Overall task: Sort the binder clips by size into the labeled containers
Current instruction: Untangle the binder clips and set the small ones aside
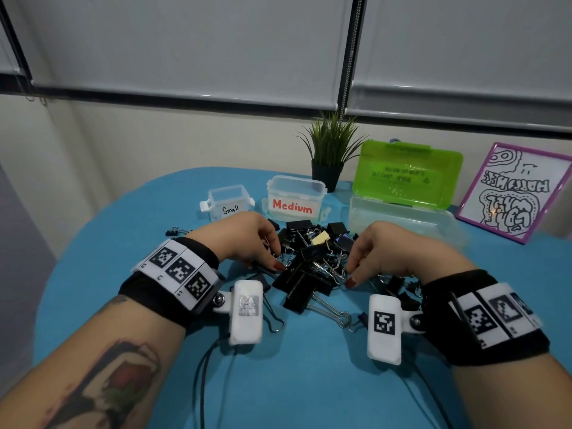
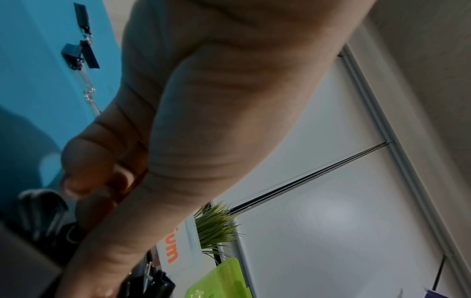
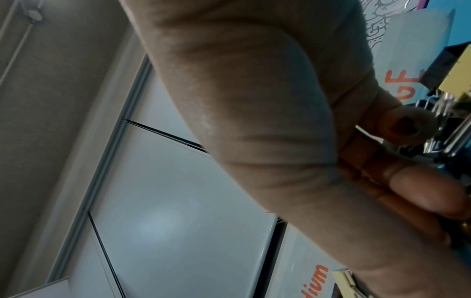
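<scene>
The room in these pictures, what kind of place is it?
Probably an office or study room, set up for a desk task: a blue table, roller blinds over the window behind it, and a potted plant beside labelled containers.

Both wrists wear black bands (image 1: 483, 323) with white strips of square black markers. A white camera box (image 1: 246, 311) hangs under each wrist. Nails look dark red; the left forearm has a tattoo (image 1: 117, 388).
</scene>
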